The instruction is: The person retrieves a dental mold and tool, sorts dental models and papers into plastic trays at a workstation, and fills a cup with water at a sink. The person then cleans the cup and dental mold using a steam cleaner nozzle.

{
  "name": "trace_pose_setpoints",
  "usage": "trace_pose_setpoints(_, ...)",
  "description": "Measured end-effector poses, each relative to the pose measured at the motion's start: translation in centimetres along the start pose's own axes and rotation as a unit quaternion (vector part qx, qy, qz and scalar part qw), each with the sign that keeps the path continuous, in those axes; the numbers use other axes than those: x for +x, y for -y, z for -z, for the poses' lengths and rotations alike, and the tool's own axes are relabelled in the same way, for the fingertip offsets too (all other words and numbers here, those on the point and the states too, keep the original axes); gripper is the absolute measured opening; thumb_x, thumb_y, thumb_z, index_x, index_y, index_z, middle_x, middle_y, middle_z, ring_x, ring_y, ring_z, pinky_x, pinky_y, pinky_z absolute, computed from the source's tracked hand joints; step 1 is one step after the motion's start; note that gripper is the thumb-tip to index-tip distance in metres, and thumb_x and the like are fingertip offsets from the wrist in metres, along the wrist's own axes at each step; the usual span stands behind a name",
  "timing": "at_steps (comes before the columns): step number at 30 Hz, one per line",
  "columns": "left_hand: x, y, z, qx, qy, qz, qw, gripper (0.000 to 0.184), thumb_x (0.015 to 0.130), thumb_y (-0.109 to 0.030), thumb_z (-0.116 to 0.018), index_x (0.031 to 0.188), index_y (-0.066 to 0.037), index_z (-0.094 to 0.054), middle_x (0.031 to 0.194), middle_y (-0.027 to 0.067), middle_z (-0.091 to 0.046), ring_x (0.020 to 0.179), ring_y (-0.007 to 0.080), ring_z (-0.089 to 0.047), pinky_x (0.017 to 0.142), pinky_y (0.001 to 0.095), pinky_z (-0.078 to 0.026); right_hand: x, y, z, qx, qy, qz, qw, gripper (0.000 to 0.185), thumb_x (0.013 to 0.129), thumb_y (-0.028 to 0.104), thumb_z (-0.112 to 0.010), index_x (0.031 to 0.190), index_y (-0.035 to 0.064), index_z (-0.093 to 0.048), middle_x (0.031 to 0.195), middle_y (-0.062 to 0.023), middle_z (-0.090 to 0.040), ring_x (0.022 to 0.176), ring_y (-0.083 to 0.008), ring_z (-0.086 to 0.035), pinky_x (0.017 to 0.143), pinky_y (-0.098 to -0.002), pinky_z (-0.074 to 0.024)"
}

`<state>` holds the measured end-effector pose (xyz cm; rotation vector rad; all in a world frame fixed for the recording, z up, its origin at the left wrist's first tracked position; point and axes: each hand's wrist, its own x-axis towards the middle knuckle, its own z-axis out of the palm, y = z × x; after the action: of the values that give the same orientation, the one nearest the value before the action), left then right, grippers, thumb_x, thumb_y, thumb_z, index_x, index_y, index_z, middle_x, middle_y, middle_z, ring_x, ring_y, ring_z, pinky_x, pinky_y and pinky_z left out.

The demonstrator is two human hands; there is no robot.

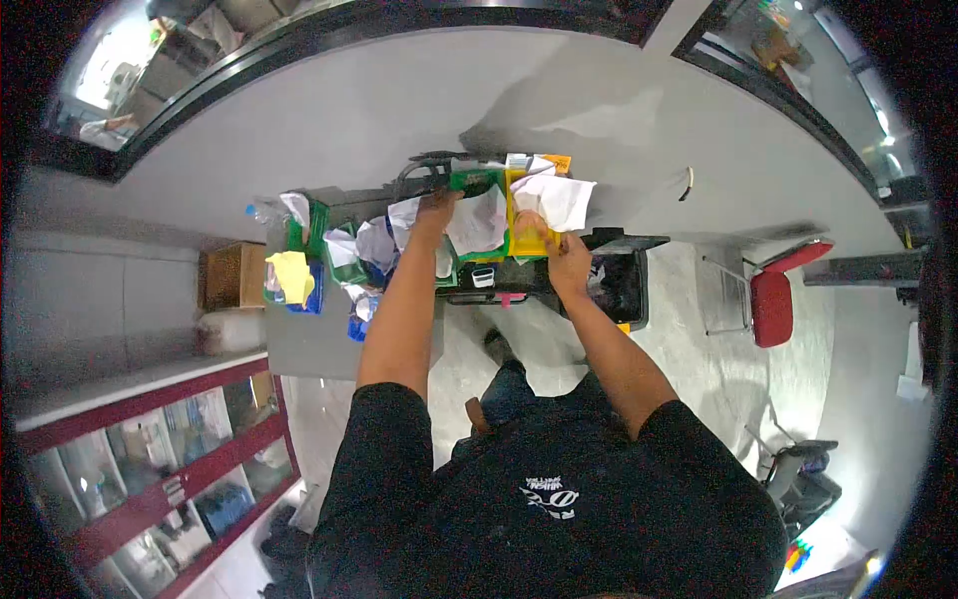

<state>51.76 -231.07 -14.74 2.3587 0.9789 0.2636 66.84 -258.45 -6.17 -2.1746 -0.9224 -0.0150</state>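
Note:
Straight ahead, a green bin (479, 180) and a yellow bin (518, 240) stand side by side, both with white paper in them. My left hand (437, 208) is at the left edge of the green bin, by a white sheet (479, 222); its fingertips are too small to make out. My right hand (569, 262) is at the lower right corner of the yellow bin, its fingers closed at the rim. Just above it, a crumpled white paper (561, 200) sticks out over the yellow bin.
On the left, a grey table (349, 361) bears green and blue bins with papers and a yellow paper (291, 277). A cardboard box (236, 278) stands beyond. An open black case (621, 290) is right of centre. A red chair (772, 307) stands further right.

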Motion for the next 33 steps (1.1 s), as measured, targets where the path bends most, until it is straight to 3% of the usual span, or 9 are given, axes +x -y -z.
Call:
trace_pose_setpoints(2,0.4,-1.0,-0.5,-0.443,0.058,0.274,0.852,0.047,0.085,-0.041,-0.065,0.117,-0.006,-0.065,0.107,0.0132,-0.067,0.092,0.0257,-0.063,0.075,0.0435,-0.052,-0.4,0.5,0.5,0.061,0.030,-0.031,0.997,0.024,0.082,0.019,-0.072,0.087,-0.0018,-0.063,0.079,-0.0183,-0.065,0.071,-0.0305,-0.066,0.066,-0.0369,-0.0511)
trace_pose_setpoints(9,-3.9,-7.5,5.8,-0.327,-0.003,0.235,0.916,0.053,0.079,-0.042,-0.072,0.118,-0.008,-0.063,0.094,0.0112,-0.065,0.080,0.0248,-0.062,0.069,0.0388,-0.053,-0.9,-2.2,-0.5,0.154,0.075,-0.097,0.980,0.031,0.079,0.022,-0.075,0.096,-0.0023,-0.065,0.086,-0.0186,-0.068,0.077,-0.0298,-0.068,0.069,-0.0365,-0.0522)
trace_pose_setpoints(15,-2.3,-2.8,2.9,-0.325,-0.017,0.260,0.909,0.072,0.079,-0.040,-0.072,0.136,-0.004,-0.047,0.126,0.0228,-0.056,0.111,0.0350,-0.058,0.093,0.0400,-0.046,-1.7,-1.6,3.0,0.070,0.122,-0.064,0.988,0.045,0.073,0.035,-0.079,0.095,-0.0011,-0.065,0.082,-0.0177,-0.068,0.071,-0.0275,-0.066,0.068,-0.0387,-0.0511)
trace_pose_setpoints(18,-2.3,-0.4,2.7,-0.129,-0.003,0.038,0.991,0.076,0.078,-0.038,-0.071,0.136,0.004,-0.044,0.132,0.0282,-0.051,0.122,0.0385,-0.051,0.100,0.0409,-0.041,-1.9,-3.6,6.4,-0.018,0.244,-0.080,0.966,0.050,0.074,0.038,-0.079,0.103,-0.0011,-0.064,0.092,-0.0148,-0.069,0.086,-0.0241,-0.067,0.076,-0.0357,-0.0516)
trace_pose_setpoints(22,-5.4,-9.4,9.0,-0.249,-0.075,0.210,0.942,0.076,0.077,-0.035,-0.071,0.131,0.012,-0.045,0.131,0.0352,-0.047,0.125,0.0419,-0.047,0.103,0.0417,-0.040,-4.1,-13.5,9.6,0.052,0.449,-0.151,0.879,0.043,0.076,0.047,-0.072,0.080,0.0042,-0.067,0.085,-0.0171,-0.066,0.080,-0.0314,-0.064,0.067,-0.0420,-0.0488)
trace_pose_setpoints(24,-4.9,-7.8,6.9,-0.202,-0.159,0.153,0.954,0.073,0.077,-0.035,-0.071,0.130,0.010,-0.047,0.131,0.0340,-0.048,0.123,0.0427,-0.048,0.102,0.0437,-0.040,-8.2,-25.4,8.2,-0.154,0.426,0.124,0.883,0.043,0.081,0.049,-0.066,0.081,0.0065,-0.068,0.091,-0.0181,-0.067,0.088,-0.0332,-0.065,0.074,-0.0443,-0.0501)
trace_pose_setpoints(27,-7.6,-15.1,8.9,-0.019,-0.203,0.172,0.964,0.070,0.078,-0.033,-0.070,0.130,0.008,-0.047,0.130,0.0317,-0.049,0.120,0.0426,-0.049,0.102,0.0452,-0.039,-15.3,-32.6,14.4,-0.316,0.442,-0.022,0.839,0.050,0.085,0.052,-0.055,0.086,0.0049,-0.072,0.089,-0.0203,-0.068,0.088,-0.0370,-0.064,0.078,-0.0455,-0.0501)
trace_pose_setpoints(30,-8.6,-20.1,7.4,-0.047,-0.281,0.015,0.958,0.066,0.080,-0.029,-0.070,0.131,0.006,-0.047,0.127,0.0288,-0.051,0.115,0.0400,-0.052,0.099,0.0454,-0.042,-25.7,-38.5,20.8,-0.286,0.351,-0.270,0.850,0.041,0.072,0.034,-0.078,0.077,-0.0052,-0.067,0.076,-0.0242,-0.067,0.069,-0.0328,-0.068,0.061,-0.0393,-0.0556)
trace_pose_setpoints(33,-9.6,-28.1,4.3,-0.344,-0.127,0.013,0.930,0.051,0.084,-0.024,-0.066,0.126,0.002,-0.050,0.106,0.0168,-0.061,0.095,0.0285,-0.062,0.080,0.0379,-0.050,-31.5,-40.2,26.3,-0.093,0.409,-0.506,0.754,0.041,0.072,0.034,-0.080,0.071,-0.0043,-0.066,0.068,-0.0201,-0.066,0.058,-0.0305,-0.066,0.053,-0.0408,-0.0553)
